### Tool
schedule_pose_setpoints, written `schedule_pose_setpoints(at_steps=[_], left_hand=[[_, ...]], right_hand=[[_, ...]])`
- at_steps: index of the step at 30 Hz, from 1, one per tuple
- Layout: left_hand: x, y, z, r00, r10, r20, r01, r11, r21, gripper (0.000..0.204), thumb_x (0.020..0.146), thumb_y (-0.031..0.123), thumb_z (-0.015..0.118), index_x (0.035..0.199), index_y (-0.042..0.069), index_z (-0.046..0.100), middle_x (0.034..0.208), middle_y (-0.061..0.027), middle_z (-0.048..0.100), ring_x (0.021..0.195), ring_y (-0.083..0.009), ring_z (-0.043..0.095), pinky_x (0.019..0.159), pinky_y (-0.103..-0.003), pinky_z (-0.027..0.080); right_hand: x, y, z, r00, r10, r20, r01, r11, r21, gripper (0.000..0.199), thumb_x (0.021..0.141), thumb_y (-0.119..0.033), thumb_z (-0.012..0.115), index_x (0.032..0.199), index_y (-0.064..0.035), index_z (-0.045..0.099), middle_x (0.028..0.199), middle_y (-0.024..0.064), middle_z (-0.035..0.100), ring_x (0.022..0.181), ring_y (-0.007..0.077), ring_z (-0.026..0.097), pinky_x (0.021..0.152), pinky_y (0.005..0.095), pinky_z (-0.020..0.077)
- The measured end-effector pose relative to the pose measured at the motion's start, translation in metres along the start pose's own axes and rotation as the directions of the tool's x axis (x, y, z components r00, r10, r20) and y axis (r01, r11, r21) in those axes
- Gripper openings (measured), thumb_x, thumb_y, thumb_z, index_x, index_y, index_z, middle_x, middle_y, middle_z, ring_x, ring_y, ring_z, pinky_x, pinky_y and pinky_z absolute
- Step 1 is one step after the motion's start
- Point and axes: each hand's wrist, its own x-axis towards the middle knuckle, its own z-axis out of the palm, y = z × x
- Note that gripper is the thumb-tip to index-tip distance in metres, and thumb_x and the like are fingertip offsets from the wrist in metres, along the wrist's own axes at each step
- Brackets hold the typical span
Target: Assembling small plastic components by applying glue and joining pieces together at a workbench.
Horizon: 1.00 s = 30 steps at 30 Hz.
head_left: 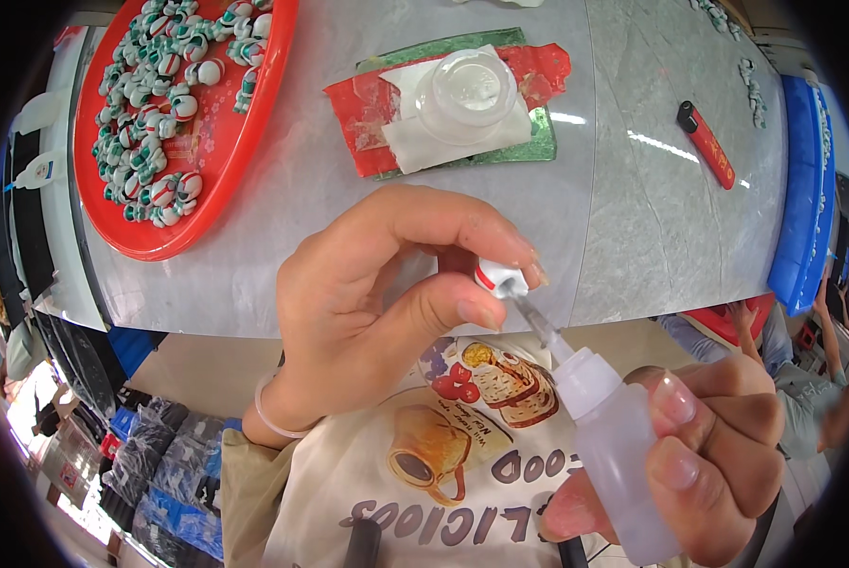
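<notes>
My left hand (349, 293) pinches a small white figurine piece (496, 277) with a red stripe between thumb and forefinger, above the table's near edge. In my right hand (727, 445) is a translucent squeeze bottle (623, 464) with a white cap and a thin nozzle. The bottle is tilted, its nozzle tip at the open end of the piece; whether it goes inside I cannot tell. On the far left, a red oval tray (278, 66) carries several white and green figurines (164, 189) with red bands.
A clear plastic jar (469, 95) stands on a white pad over red and green sheets (358, 128). A red lighter (707, 147) lies to the right, near a blue bin (805, 189). Another person (813, 398) sits at the right; wrapped packages (174, 483) are stacked lower left.
</notes>
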Motion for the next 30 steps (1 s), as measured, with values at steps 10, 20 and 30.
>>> schedule_pose_setpoints(at_steps=[10, 20, 30], left_hand=[[-0.001, 0.003, 0.007, 0.998, -0.02, -0.055, 0.02, 1.0, 0.011, 0.035, 0.077, 0.027, 0.063, 0.088, -0.003, 0.049, 0.075, -0.013, 0.056, 0.066, -0.0178, 0.057, 0.06, -0.026, 0.045], [-0.002, 0.003, 0.003, 0.997, -0.02, -0.075, 0.024, 0.998, 0.062, 0.036, 0.077, 0.028, 0.062, 0.088, -0.003, 0.049, 0.074, -0.0129, 0.056, 0.066, -0.0172, 0.056, 0.06, -0.026, 0.045], [-0.001, 0.001, 0.003, 1.0, -0.004, -0.003, 0.004, 0.998, 0.062, 0.034, 0.078, 0.025, 0.061, 0.089, -0.004, 0.049, 0.077, -0.0131, 0.055, 0.067, -0.018, 0.057, 0.061, -0.027, 0.046]], right_hand=[[-0.002, 0.003, -0.006, 0.984, -0.18, -0.009, 0.178, 0.979, -0.102, 0.034, 0.078, -0.027, 0.062, 0.085, 0.0053, 0.054, 0.075, 0.0117, 0.055, 0.049, 0.0092, 0.042, 0.028, 0.0151, 0.0264], [-0.005, -0.045, -0.038, 0.836, 0.412, 0.361, -0.39, 0.911, -0.137, 0.064, 0.068, -0.044, 0.065, 0.114, -0.0058, 0.042, 0.093, 0.0116, 0.051, 0.062, 0.0156, 0.044, 0.045, 0.023, 0.0307], [-0.003, 0.005, -0.001, 0.957, -0.284, -0.054, 0.268, 0.942, -0.202, 0.035, 0.078, -0.027, 0.063, 0.082, 0.006, 0.051, 0.074, 0.0124, 0.057, 0.046, 0.0087, 0.043, 0.028, 0.0147, 0.0264]])
